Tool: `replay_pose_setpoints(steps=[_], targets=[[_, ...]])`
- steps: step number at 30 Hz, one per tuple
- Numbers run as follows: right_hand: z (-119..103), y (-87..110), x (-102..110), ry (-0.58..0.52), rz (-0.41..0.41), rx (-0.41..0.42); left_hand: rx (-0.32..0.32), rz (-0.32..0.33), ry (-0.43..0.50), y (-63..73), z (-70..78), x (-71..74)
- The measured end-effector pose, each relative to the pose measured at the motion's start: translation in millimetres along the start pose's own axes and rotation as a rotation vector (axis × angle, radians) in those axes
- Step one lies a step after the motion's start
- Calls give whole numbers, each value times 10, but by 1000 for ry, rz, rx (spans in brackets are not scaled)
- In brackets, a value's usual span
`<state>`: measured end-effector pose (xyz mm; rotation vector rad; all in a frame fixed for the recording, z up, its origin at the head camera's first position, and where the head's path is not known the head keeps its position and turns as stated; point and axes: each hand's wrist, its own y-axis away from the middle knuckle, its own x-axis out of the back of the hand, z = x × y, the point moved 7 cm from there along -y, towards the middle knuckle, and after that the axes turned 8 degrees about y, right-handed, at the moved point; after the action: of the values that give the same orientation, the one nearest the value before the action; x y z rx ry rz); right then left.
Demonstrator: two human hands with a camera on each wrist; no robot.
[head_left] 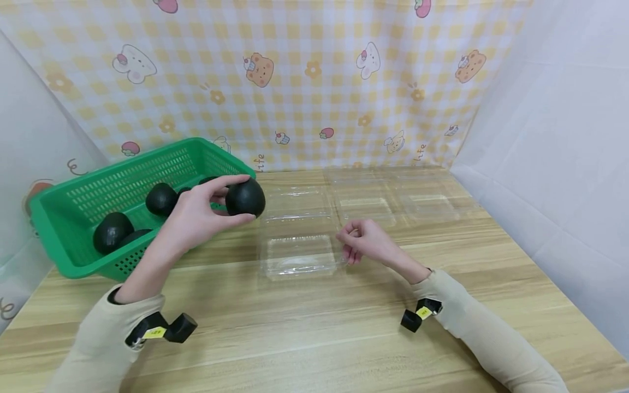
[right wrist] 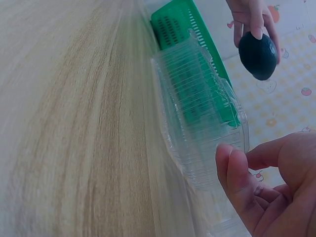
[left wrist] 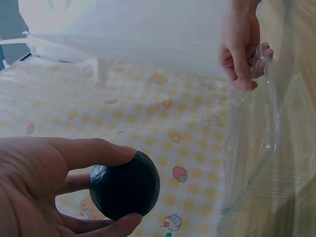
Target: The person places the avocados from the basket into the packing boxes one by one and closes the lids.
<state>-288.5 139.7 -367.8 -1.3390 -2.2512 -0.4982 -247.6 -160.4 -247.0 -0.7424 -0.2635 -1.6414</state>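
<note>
My left hand holds a dark, smooth-skinned avocado between thumb and fingers, raised beside the green basket's right end. In the right wrist view, the avocado shows its tapered end. My right hand pinches the right edge of a clear plastic clamshell box, whose lid lies folded back toward the curtain. Seen from the left wrist, the right hand has the thin plastic rim between thumb and fingers. The box's inside shows nothing in it.
A green slotted basket stands at the left with several dark avocados inside. Two more open clear boxes lie to the right of the pinched one, toward the back. A checked curtain hangs behind the wooden table.
</note>
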Motion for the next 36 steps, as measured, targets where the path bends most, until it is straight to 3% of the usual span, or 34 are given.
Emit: replay_pose_setpoints(steps=[7,19,36], targets=[[-17,2,-5,4,0,4,20,-38,33,-26,-18,-138],[-3,-5,-10,0,-2,2,-50,-71,71,-83,10,-399],[-16,0,-7,-7,-2,11,-70,-132,125,-102,46,-694]])
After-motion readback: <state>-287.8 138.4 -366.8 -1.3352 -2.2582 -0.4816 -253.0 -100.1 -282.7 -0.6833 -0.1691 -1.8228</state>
